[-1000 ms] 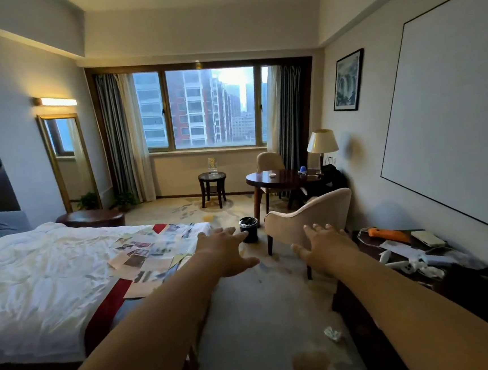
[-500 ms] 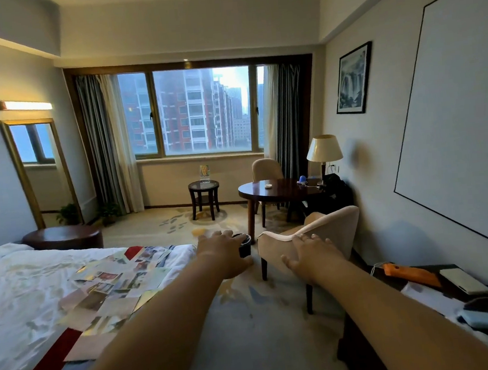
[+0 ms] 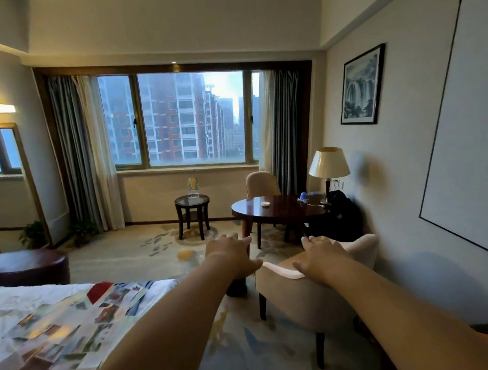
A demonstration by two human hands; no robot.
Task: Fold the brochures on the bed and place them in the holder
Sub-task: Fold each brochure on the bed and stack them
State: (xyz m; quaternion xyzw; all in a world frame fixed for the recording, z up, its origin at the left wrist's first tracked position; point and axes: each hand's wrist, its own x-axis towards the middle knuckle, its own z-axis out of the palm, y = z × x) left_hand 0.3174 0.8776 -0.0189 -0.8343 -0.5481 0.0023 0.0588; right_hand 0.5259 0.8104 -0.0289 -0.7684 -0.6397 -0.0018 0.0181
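My left hand (image 3: 231,255) and right hand (image 3: 322,254) reach ahead, apart, fingers loose, holding nothing. The brochures (image 3: 63,327) lie fanned across the bed (image 3: 11,302), seemingly laid out for folding; the holder (image 3: 193,187) stands well away on the side table (image 3: 179,203).

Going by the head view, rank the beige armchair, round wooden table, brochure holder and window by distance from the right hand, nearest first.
1. Beige armchair, just under the right hand.
2. Round wooden table, ahead past the chair.
3. Brochure holder, on the small side table, ahead left.
4. Window, on the far wall.
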